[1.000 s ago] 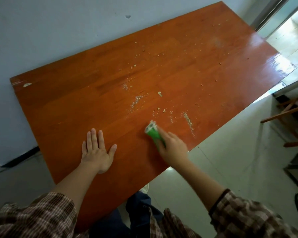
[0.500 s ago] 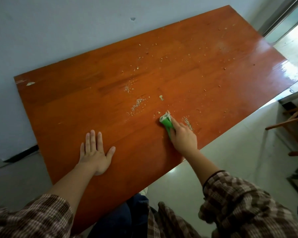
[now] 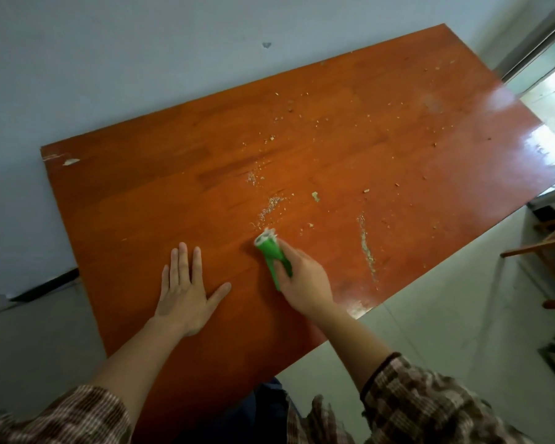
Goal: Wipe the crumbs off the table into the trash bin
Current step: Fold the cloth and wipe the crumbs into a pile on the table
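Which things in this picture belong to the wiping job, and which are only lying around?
Job:
- green cloth, gripped by the right hand
- crumbs on the table
- left hand, flat on the table
- The trash bin is not in view.

Lying around:
- wooden chair at the right
- dark mark on the wall

pale grey wall (image 3: 141, 59), light tiled floor (image 3: 446, 299), wooden chair (image 3: 539, 247) at right

Your desk (image 3: 125, 203): orange wood, crumbs (image 3: 271, 206) scattered mid-surface; your left hand (image 3: 186, 299) flat on it, green cloth (image 3: 271, 251) just beside.
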`<act>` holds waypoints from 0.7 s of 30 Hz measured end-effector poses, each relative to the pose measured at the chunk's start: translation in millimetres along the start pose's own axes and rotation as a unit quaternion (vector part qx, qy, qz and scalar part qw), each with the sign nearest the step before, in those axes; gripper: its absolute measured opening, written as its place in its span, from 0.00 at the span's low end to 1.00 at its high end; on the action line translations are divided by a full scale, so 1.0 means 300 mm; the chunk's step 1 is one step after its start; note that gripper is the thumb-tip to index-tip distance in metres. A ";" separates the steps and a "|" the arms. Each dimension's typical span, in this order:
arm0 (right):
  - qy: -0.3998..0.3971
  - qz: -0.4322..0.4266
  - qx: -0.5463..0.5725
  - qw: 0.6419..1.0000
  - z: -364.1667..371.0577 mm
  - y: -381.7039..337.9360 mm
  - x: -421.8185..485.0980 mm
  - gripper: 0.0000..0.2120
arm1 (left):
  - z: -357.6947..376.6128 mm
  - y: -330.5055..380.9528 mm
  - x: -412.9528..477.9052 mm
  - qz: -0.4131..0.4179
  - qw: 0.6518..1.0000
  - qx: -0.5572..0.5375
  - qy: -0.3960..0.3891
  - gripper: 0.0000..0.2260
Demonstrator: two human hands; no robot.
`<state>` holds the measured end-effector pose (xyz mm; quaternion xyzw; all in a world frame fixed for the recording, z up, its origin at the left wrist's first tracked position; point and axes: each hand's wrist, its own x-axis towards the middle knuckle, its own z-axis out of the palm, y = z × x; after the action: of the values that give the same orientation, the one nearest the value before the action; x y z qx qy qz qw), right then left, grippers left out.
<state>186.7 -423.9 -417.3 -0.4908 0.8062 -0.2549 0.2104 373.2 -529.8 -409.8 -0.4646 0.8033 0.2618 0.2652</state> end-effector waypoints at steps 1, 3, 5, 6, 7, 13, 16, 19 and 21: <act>-0.014 -0.027 -0.003 1.000 0.033 -0.044 0.012 0.22 | -0.006 -0.004 0.006 0.004 1.000 -0.002 0.014 0.44; -0.039 -0.069 -0.023 0.997 0.092 -0.119 0.050 0.22 | -0.031 -0.017 0.026 0.013 1.000 0.003 0.025 0.49; -0.064 -0.084 -0.069 0.992 0.121 -0.149 0.101 0.23 | -0.065 -0.022 0.051 0.028 0.999 0.009 0.019 0.54; -0.065 -0.080 -0.089 0.991 0.125 -0.145 0.128 0.23 | -0.082 -0.023 0.067 0.036 0.999 0.014 0.012 0.57; -0.057 -0.072 -0.103 0.990 0.120 -0.132 0.148 0.23 | -0.095 -0.024 0.082 0.042 0.999 0.022 0.003 0.59; 0.022 0.008 -0.143 0.989 -0.003 0.025 0.246 0.21 | -0.134 -0.033 0.137 0.067 0.995 0.052 -0.051 0.63; 0.061 0.085 -0.163 0.981 -0.084 0.132 0.277 0.21 | -0.128 -0.022 0.142 0.067 0.995 0.046 -0.055 0.63; 0.074 0.129 -0.202 0.968 -0.154 0.226 0.303 0.20 | -0.119 -0.009 0.148 0.056 0.996 0.040 -0.051 0.63; 0.073 0.148 -0.230 0.959 -0.200 0.256 0.322 0.20 | -0.119 -0.007 0.145 0.051 0.997 0.039 -0.051 0.63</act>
<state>57.2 -468.5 -426.4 -0.3812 0.9198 -0.0640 0.0677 349.9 -581.0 -413.5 -0.3982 0.8212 0.2666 0.3098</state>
